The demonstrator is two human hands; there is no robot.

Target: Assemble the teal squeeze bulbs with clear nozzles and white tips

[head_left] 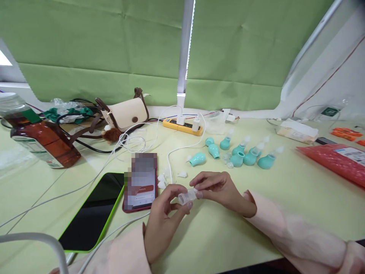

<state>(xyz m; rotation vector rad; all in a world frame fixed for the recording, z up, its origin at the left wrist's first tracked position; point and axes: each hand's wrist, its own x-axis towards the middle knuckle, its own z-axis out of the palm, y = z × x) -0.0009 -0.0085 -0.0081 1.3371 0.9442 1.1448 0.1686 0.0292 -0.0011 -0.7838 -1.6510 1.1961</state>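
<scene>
My left hand (162, 220) and my right hand (219, 188) meet over the pale green table (228, 236). Both pinch a small clear plastic tube piece (187, 197) between their fingertips, the left from below, the right from the side. Just beyond the hands lie a few small white plastic tips (171, 178). Further back are several teal rubber bulbs (242, 156), some with clear tips fitted, some lying loose.
A red-cased phone (141, 182) and a green-edged tablet (91, 215) lie left of the hands, with white cables across the table. A brown bottle (42, 142), a cream purse (125, 113), a yellow power strip (182, 125), a tissue pack (296, 130) and a red bag (336, 161) stand around.
</scene>
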